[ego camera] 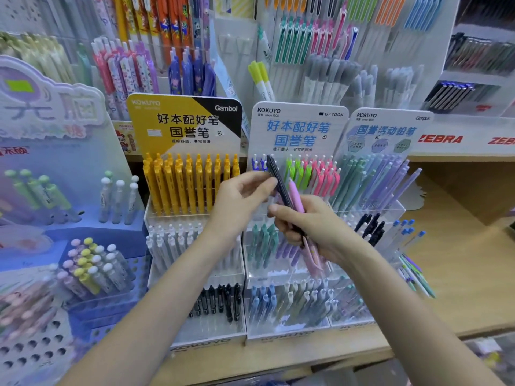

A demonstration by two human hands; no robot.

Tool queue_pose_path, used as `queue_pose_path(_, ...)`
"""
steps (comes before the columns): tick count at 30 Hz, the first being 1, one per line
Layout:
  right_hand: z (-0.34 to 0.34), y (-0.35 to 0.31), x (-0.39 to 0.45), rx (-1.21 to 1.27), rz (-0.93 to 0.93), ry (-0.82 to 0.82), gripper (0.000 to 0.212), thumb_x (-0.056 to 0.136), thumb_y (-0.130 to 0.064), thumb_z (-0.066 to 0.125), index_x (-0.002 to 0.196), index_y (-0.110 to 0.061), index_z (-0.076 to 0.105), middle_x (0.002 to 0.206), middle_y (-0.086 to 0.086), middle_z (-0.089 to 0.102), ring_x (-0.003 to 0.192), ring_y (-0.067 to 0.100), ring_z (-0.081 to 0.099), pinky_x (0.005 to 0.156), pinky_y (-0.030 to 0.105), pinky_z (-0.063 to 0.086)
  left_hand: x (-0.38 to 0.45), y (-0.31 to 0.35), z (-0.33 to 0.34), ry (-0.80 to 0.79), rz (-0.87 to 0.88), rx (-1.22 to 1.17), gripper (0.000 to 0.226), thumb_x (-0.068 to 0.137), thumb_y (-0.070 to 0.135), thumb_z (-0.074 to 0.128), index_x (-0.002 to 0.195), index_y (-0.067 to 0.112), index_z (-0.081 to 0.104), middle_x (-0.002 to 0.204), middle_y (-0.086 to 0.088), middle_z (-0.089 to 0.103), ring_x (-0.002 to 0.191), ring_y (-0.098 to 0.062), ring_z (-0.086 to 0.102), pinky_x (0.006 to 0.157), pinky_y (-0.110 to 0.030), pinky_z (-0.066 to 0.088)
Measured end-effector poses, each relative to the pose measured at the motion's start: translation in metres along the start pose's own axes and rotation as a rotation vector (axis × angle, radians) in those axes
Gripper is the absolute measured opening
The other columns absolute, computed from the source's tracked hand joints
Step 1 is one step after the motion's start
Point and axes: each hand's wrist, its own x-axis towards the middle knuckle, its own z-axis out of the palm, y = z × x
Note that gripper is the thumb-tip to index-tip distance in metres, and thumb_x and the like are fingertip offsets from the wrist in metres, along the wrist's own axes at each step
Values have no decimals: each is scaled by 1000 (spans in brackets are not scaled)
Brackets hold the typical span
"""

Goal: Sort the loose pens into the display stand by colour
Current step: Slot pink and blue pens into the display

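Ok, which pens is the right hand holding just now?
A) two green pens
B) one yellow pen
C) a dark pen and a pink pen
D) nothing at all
C: the right hand grips a dark pen and a pink pen together in front of the display stand, while the fingers of the left hand pinch the dark pen near its top.

Left hand (pixel 241 197): raised at centre, fingers curled, fingertips pinching the black pen (pixel 278 182).
Right hand (pixel 312 229): just beside it, gripping pens (pixel 298 203).
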Motion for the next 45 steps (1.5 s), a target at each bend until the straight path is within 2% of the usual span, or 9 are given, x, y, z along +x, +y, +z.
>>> queue_pose_path(6, -14, 5, -11, -83, 23, -4, 20, 85, -23, 61, 81, -4, 57, 54, -1, 52, 37, 7, 38, 36, 16, 33, 3, 15, -14, 113, -160, -429, 12, 93, 8, 49, 94, 11, 61, 86, 0, 66, 78, -10, 63, 78, -24, 55)
queue_pose_path(11, -14, 7, -17, -59, -83, 192, 15, 86, -19, 62, 91, -5, 63, 58, -2, 61, 34, 6, 34, 35, 17, 32, -8, 16, -34, 138, -157, -462, 12, 95, 8, 45, 95, 10, 57, 83, 0, 68, 74, -9, 68, 67, -20, 54)
queue_pose_path(17, 22, 6, -7, -91, -208, 218, 9, 85, -19, 65, 88, -11, 66, 56, -6, 61, 34, 5, 36, 36, 19, 33, -45, -16, -41, -48, -8, 180, 12, 89, 16, 57, 98, 25, 57, 99, 5, 66, 93, -5, 63, 82, -18, 51)
queue_pose_path(21, 43, 12, -5, -248, -129, 89, 13, 79, -16, 72, 84, -5, 67, 58, 1, 62, 36, 7, 38, 38, 21, 35, -73, -39, -50, -113, -11, 324, 19, 86, 15, 62, 92, 32, 57, 91, 12, 65, 88, -2, 63, 82, -18, 49)
queue_pose_path(24, 54, 22, -8, -422, -66, -10, 17, 78, -13, 74, 84, 1, 67, 55, 3, 56, 37, 7, 40, 38, 20, 36, -91, -60, -56, -107, 20, 477, 15, 82, 21, 68, 95, 22, 60, 87, 9, 66, 85, -6, 63, 80, -22, 50)
queue_pose_path(27, 58, 34, -10, -570, -82, -63, 23, 78, -16, 74, 85, 5, 67, 58, 9, 56, 40, 6, 42, 41, 18, 37, -104, -84, -71, -142, 117, 644, 26, 81, 24, 69, 105, 15, 63, 103, 9, 62, 96, -2, 53, 87, -11, 38)
queue_pose_path(31, 63, 60, -7, -813, -212, -39, 33, 81, -22, 71, 68, 4, 56, 56, 10, 48, 46, 6, 36, 49, 14, 32, -114, -123, -98, -48, 159, 994, 35, 73, 9, 77, 106, 7, 66, 110, -11, 62, 105, -32, 56, 91, -45, 43)
queue_pose_path(35, 74, 89, -7, -956, -325, -88, 35, 84, -19, 69, 59, -9, 45, 53, -7, 37, 48, 6, 36, 49, 14, 29, -124, -141, -104, -41, 132, 1053, 29, 66, 3, 80, 92, 9, 69, 104, -13, 65, 101, -28, 53, 81, -52, 47)
queue_pose_path(45, 74, 103, -21, -1059, -382, -178, 22, 84, -20, 67, 68, -12, 55, 65, -6, 50, 58, 17, 49, 56, 39, 47, -122, -137, -106, -36, 3, 981, 19, 83, 10, 65, 102, 11, 70, 121, -5, 58, 116, -29, 46, 101, -48, 33)
